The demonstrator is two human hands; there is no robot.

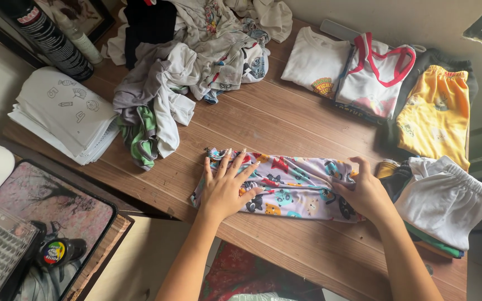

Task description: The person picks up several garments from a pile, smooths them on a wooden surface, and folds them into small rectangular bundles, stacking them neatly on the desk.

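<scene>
A small lilac cotton garment printed with bright cartoon animals in red, teal, orange and black (pixel 291 187) lies folded into a long, narrow band on the brown wood-grain bench (pixel 285 122), near its front edge. The band runs left to right, its left end slightly crumpled and raised. The left hand (pixel 225 187) lies flat, fingers spread, on the left end. The right hand (pixel 365 192) has its fingers curled over the cloth at the right end.
</scene>
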